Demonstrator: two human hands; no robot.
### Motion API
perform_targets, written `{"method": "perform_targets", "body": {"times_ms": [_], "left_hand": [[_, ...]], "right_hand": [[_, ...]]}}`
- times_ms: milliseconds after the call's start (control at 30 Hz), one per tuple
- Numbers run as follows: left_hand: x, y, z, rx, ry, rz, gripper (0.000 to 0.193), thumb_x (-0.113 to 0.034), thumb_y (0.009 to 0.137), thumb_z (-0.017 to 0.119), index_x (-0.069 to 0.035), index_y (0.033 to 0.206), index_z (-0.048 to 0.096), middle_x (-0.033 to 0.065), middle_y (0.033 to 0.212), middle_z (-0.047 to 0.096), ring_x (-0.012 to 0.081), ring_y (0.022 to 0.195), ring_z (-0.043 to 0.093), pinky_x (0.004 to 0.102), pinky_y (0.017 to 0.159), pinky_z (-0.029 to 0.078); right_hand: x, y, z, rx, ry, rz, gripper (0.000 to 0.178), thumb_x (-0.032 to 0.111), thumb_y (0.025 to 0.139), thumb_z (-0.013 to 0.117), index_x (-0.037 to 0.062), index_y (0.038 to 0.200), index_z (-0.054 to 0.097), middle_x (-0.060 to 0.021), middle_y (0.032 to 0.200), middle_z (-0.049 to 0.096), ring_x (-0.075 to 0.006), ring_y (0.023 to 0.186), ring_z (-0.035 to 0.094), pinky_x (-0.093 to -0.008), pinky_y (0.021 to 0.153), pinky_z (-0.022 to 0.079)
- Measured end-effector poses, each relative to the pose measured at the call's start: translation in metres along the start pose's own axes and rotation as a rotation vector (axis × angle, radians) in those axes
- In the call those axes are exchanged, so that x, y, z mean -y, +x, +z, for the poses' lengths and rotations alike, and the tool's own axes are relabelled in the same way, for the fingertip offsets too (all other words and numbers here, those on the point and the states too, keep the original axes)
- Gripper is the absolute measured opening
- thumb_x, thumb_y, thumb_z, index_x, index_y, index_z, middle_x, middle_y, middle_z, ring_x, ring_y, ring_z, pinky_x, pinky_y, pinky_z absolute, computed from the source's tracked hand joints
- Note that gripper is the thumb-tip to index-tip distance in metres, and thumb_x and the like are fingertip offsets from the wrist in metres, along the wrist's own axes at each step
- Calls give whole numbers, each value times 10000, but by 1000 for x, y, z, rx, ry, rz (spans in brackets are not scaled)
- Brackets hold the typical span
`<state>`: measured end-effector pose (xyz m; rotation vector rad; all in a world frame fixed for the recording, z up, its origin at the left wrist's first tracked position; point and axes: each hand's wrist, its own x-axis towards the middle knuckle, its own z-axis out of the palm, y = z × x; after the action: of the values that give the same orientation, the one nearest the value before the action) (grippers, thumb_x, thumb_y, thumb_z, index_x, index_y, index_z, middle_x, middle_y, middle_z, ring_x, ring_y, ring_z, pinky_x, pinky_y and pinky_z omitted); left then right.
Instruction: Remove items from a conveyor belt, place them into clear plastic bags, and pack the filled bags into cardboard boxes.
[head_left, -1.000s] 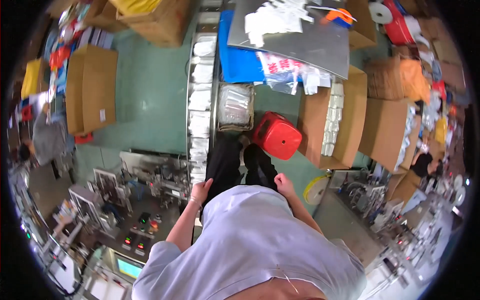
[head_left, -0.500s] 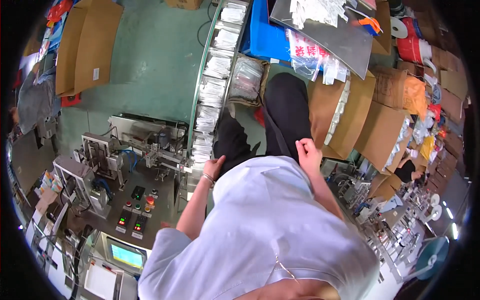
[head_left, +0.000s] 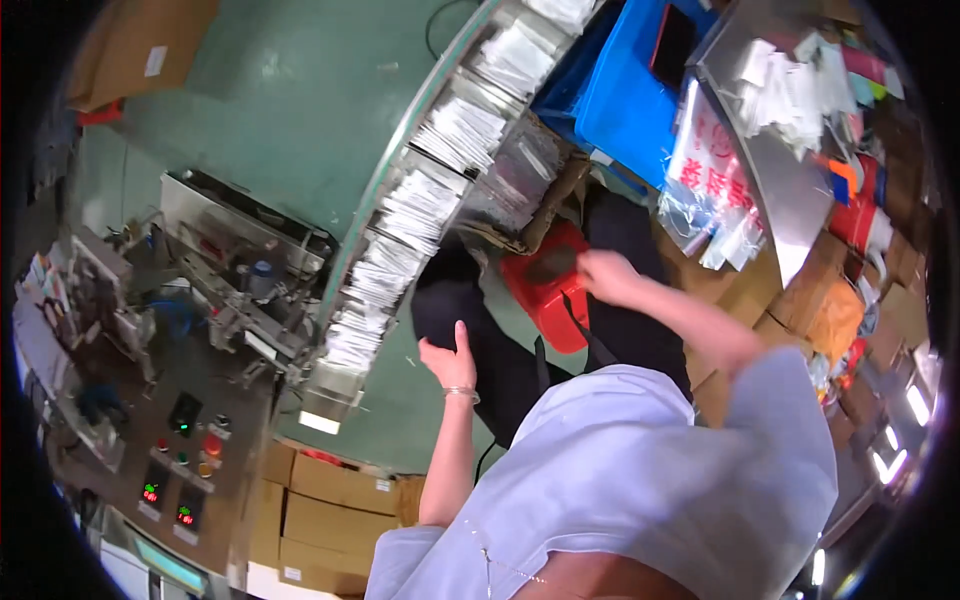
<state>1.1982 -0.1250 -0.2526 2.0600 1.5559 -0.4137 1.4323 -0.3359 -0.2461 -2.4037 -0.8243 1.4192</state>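
My left hand hangs beside my left thigh, near the lower end of the conveyor. Its thumb stands away from the fingers, and it holds nothing. My right hand is over my right leg, close to a red plastic stool; its fingers are smeared by motion. Black trousers cover my legs, on either side of the stool. To the left runs the long conveyor, its compartments filled with bundles of thin white packets. An open carton holding clear plastic bags lies beyond my knees.
A blue bin and a metal table with white packets stand at far right. Clear bags with red print hang at the table's edge. On the left is a machine with a button panel. Stacked cartons sit at lower left.
The view has swung and my body has turned. The red stool now shows between my legs. My left hand has come away from my trousers; my right hand has moved forward.
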Motion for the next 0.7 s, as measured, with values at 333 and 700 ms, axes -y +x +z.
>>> {"method": "perform_targets", "body": {"times_ms": [333,700], "left_hand": [[-21,-45,91,-541,-204,-256,765,-320,730,690,79,1230,269,264,1154,406,391,1010,467,449,877,395],[-17,-57,107,-751,47,342,609,-241,722,688,61,1159,390,228,1145,448,388,1120,377,421,965,305]], "right_hand": [[-126,301,171,-887,-181,89,291,270,704,676,77,904,590,-148,884,587,-332,822,561,-446,696,443],[-137,237,116,-871,660,-114,148,154,749,659,25,746,587,-56,612,572,-202,534,511,-321,530,414]]}}
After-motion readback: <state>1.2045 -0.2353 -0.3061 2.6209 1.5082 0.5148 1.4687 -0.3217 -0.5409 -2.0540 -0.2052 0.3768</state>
